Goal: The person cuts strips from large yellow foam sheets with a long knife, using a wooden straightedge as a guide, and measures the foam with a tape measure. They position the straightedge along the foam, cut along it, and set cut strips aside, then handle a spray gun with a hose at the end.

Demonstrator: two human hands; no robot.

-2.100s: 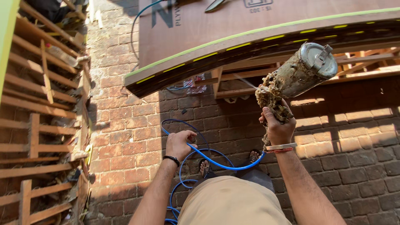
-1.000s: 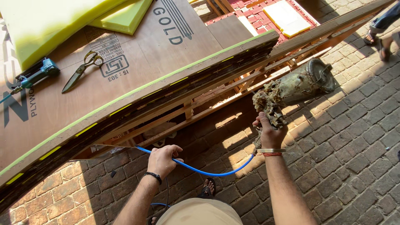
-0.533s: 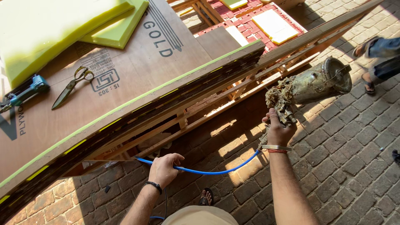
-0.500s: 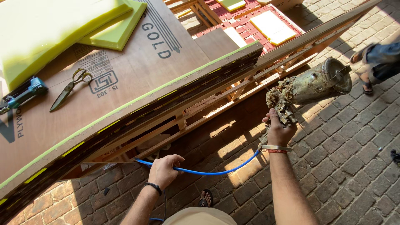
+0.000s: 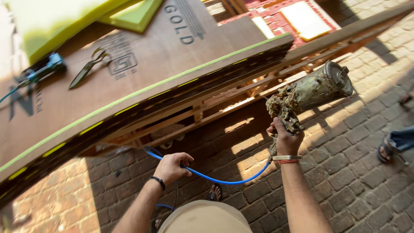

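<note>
My right hand (image 5: 286, 139) grips the handle of a glue-crusted spray gun (image 5: 302, 95), its dirty metal canister pointing up and right. A blue air hose (image 5: 224, 181) sags from the gun's base across to my left hand (image 5: 172, 166), which is closed around it. The hose runs on under a large brown plywood board (image 5: 142, 73) edged with yellow-green foam, lying tilted on a wooden frame in front of me.
Scissors (image 5: 88, 69) and a blue tool (image 5: 45, 69) lie on the board beside yellow-green foam sheets (image 5: 133, 15). The ground is brick paving (image 5: 353, 164). Another person's sandalled foot (image 5: 388, 149) stands at the right. A red patterned panel (image 5: 297, 17) lies beyond the board.
My view has swung from the brick ground up to the board's top. The spray gun stays raised in my right hand, and my left hand keeps hold of the hose.
</note>
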